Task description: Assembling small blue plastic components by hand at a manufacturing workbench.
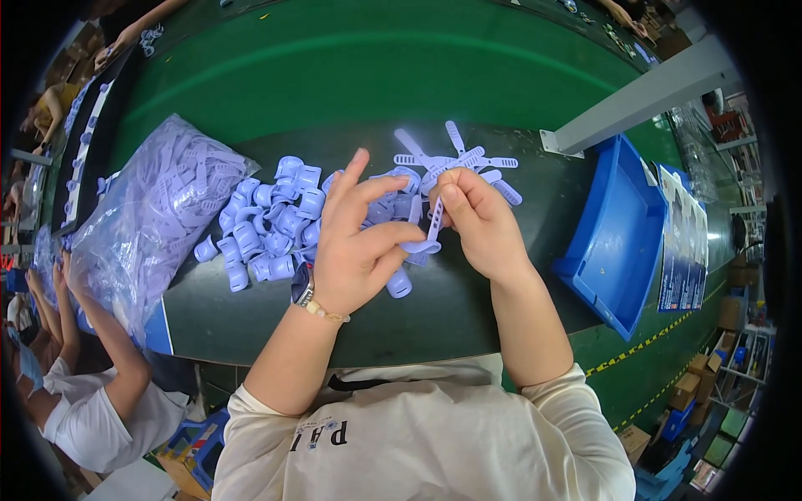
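Note:
My right hand point(478, 219) pinches a lavender plastic strap point(436, 219) with a row of slots along it, between thumb and fingers. The strap's lower end meets a curved lavender buckle piece point(422, 247), which my left hand point(355, 238) grips at its left side between thumb and a finger; its other fingers stretch upward. Whether the strap passes through the piece, I cannot tell. Several more slotted straps point(480, 160) lie fanned out just beyond my right hand. Left of my left hand is a heap of similar curved buckle pieces point(288, 221), and one loose piece point(399, 284) lies nearer me.
A clear plastic bag point(167, 209) full of lavender straps lies at the left of the dark table point(451, 326). At the right stand a blue tray point(614, 242) and a grey metal post point(643, 96). A green conveyor belt point(368, 67) runs beyond. A person point(109, 392) works at my left.

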The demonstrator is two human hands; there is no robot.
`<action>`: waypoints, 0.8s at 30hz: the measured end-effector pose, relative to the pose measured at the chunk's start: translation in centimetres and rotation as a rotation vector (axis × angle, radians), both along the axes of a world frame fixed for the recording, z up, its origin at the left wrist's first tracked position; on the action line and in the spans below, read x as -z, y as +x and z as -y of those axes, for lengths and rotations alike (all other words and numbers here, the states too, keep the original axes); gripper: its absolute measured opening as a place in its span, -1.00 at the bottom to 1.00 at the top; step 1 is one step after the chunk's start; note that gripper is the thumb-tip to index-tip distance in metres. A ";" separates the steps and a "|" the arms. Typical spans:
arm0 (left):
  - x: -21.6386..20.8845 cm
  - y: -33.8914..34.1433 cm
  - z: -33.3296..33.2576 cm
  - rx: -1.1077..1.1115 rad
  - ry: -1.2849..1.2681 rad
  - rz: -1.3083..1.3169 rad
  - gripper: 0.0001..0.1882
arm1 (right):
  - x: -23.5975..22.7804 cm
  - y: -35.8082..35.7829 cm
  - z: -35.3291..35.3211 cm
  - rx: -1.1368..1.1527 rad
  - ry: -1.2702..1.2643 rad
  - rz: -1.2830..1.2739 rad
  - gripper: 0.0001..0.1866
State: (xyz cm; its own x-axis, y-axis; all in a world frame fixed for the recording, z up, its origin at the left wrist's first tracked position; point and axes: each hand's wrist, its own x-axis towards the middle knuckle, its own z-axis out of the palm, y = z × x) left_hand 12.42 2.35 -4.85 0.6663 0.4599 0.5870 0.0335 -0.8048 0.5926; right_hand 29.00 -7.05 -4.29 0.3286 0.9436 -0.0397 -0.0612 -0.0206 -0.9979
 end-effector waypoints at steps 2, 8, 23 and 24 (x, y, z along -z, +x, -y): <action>-0.1 -0.1 -0.2 -0.033 -0.003 -0.009 -0.74 | -0.1 -0.2 0.0 0.035 0.006 0.007 -0.81; 0.0 0.2 -0.2 -0.118 -0.007 0.064 -0.76 | -0.7 -0.3 0.2 -0.100 -0.020 -0.257 -0.85; 0.0 -0.9 0.8 0.228 -0.977 0.229 -0.84 | 0.2 -0.5 -0.1 0.238 0.452 1.022 -0.76; 0.1 -0.9 0.8 0.227 -0.976 0.230 -0.84 | 0.3 -0.5 -0.2 0.250 0.485 1.067 -0.74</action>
